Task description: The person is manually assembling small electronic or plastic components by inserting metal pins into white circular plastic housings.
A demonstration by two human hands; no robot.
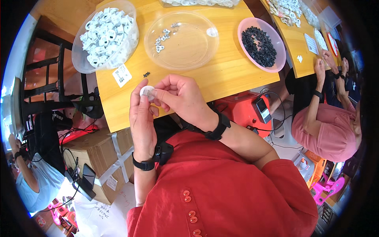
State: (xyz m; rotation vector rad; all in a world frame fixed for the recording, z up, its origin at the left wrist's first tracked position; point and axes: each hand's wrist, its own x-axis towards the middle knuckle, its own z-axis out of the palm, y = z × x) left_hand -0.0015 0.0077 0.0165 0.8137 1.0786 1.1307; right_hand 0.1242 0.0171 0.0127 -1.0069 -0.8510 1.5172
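Close to the table's front edge, a small round white plastic piece [147, 91] is held up between both hands. My left hand [143, 124] pinches it from the left with thumb and fingertips. From the right, my right hand [183, 94] grips it between thumb and index finger, its other fingers curled. Fingers cover part of the piece, so its underside is hidden. Just beyond the fingertips a few small black parts [146, 74] lie on the wood, with a white printed label [122, 75] to their left.
On the wooden table [221, 77] stand a tub of white plastic parts [86, 65], a shallow clear tray with small metal parts [152, 59] and a pink bowl of black parts [279, 49]. A cardboard box [89, 146] stands left below. Co-workers sit at both sides.
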